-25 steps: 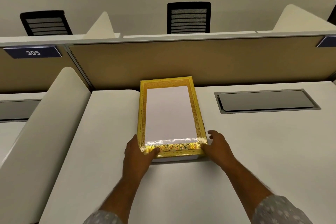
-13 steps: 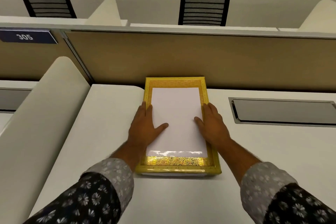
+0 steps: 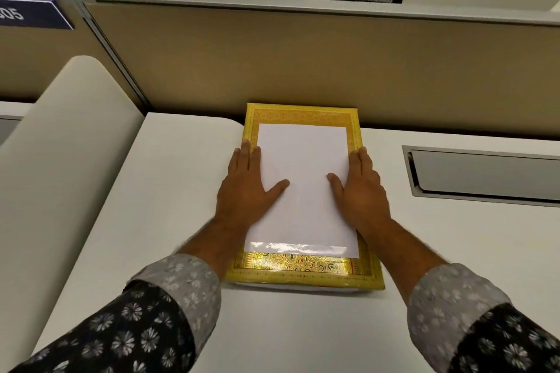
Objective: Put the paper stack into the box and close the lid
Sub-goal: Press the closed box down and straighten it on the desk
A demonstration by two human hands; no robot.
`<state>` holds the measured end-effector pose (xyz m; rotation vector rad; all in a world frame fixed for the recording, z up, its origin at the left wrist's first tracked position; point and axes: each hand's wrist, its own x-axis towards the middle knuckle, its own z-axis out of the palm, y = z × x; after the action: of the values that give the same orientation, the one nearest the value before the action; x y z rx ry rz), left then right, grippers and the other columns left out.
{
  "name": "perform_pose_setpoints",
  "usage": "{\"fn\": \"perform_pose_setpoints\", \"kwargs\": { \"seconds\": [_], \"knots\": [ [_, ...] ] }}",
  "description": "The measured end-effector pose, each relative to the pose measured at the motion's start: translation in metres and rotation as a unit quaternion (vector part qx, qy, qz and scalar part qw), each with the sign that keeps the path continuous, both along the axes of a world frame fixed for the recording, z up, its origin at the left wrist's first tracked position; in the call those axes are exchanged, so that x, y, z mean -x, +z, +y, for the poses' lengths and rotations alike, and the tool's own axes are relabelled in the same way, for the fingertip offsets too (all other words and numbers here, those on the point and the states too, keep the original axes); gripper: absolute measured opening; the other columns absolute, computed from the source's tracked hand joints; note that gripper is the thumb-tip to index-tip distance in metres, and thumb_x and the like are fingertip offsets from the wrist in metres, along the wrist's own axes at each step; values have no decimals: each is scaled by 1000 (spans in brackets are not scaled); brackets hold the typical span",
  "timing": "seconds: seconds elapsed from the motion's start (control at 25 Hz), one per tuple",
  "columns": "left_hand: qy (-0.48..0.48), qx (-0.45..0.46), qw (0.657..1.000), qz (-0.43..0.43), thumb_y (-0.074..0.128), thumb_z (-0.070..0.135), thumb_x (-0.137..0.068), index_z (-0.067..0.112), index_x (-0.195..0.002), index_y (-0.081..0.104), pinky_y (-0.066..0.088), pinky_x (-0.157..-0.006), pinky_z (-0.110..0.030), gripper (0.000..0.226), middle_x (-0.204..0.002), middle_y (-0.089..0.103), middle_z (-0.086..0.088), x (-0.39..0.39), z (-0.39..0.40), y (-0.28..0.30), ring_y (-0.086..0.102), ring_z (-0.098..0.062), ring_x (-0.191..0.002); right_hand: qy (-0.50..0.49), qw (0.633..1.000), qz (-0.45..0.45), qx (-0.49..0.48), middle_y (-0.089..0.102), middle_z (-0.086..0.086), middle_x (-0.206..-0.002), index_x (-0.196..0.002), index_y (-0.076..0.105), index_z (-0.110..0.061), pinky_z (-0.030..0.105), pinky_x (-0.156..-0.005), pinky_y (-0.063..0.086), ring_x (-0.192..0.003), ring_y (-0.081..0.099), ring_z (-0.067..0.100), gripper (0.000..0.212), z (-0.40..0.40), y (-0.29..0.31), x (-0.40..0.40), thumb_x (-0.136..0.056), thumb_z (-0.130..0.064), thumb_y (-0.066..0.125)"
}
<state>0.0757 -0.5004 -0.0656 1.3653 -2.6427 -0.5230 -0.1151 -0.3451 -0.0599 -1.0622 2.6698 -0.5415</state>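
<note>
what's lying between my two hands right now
In the head view, the lid's white panel lies between the left hand and right hand; nothing else.

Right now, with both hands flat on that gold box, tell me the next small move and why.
Probably lift both hands away. The gold lid already sits down over the box, the left hand and right hand lie flat along its sides, and no loose paper stack shows on the desk.

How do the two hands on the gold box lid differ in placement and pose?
The left hand lies on the lid's left border with its thumb reaching onto the white panel; the right hand mirrors it on the right border. The left hand's fingertips reach slightly farther up than the right hand's. Both lie flat, palms down, fingers together, gripping nothing.
</note>
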Motion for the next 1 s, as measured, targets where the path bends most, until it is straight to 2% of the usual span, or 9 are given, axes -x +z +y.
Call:
{"fn": "perform_pose_setpoints", "kwargs": {
  "seconds": [0.28, 0.48, 0.6, 0.76, 0.88, 0.92, 1.0],
  "knots": [
    [1, -12, 1000, 19, 47, 82, -89, 22, -167, 21, 42, -118, -53, 102, -179, 8, 0, -2, -1, -2, 15, -27, -164, -3, 1000, 3, 12, 16, 8, -177, -165, 25, -16, 54, -112, 47, -148, 44, 41, 79, 1, -8, 2, -104, -61, 46],
    [37, -34, 991, 122, 65, 53, -97, 15, -157, 46, 42, -120, -45, 73, -169, 39, -3, -17, 4, 3, 41, -29, -152, 0, 990, -115, 87, 10, 2, -179, -168, 21, -20, 50, -126, 31, -162, 24, 30, 93, 22, 0, 6, -96, -61, 63],
    [25, -66, 992, 100, 67, 50, -97, 18, -159, 43, 37, -122, -45, 73, -172, 32, -3, -29, 22, 7, 33, -29, -156, -41, 981, -154, 108, 14, 0, -179, -169, 18, -22, 47, -128, 26, -163, 21, 26, 102, 54, -4, -16, -91, -63, 70],
    [17, -55, 997, 51, 67, 52, -95, 21, -157, 45, 30, -128, -52, 72, -173, 28, -2, -46, 73, 18, 17, -29, -162, -48, 980, -172, 90, 23, 5, -175, -169, 19, -17, 48, -129, 31, -160, 28, 29, 105, 97, 1, -51, -90, -56, 75],
    [5, -54, 998, 10, 66, 53, -95, 23, -156, 47, 13, -131, -52, 71, -172, 30, 1, -58, 120, 25, 18, -23, -163, -30, 977, -195, 77, 27, 6, -173, -167, 23, -15, 45, -127, 33, -157, 32, 29, 104, 129, 11, -71, -88, -55, 78],
    [-3, -67, 998, 8, 66, 52, -95, 23, -155, 48, 11, -132, -51, 69, -172, 32, 1, -62, 132, 24, 20, -22, -162, -32, 974, -210, 83, 29, 6, -172, -166, 26, -16, 45, -126, 34, -157, 33, 29, 103, 138, 11, -76, -88, -56, 78],
    [-24, -68, 997, 23, 67, 47, -96, 21, -152, 52, 20, -132, -50, 63, -169, 38, -1, -74, 163, 31, 27, -23, -160, -59, 964, -234, 112, 33, 6, -171, -164, 32, -16, 45, -124, 36, -155, 37, 30, 100, 159, 21, -85, -86, -58, 78]
  ]
}}
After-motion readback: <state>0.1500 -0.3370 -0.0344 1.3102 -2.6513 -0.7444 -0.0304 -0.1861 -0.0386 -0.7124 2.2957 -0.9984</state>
